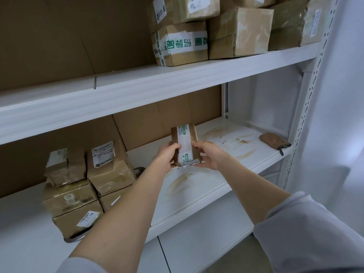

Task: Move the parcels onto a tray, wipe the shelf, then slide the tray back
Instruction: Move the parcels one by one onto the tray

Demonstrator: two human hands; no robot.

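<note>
While both hands [167,156] [208,154] grip taped parcel [185,142], stacked parcels [88,184] left, brown cloth [272,140] right, stained shelf [197,186] beneath

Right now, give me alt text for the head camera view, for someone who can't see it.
The left hand and right hand hold a small taped parcel over a stained white shelf. More parcels sit stacked on a tray at left; a brown cloth lies at right.

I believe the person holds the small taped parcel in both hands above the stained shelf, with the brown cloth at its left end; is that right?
Not quite: the head view shows the brown cloth at the right end of the stained shelf. The left hand and right hand do hold the small taped parcel above it.
</note>
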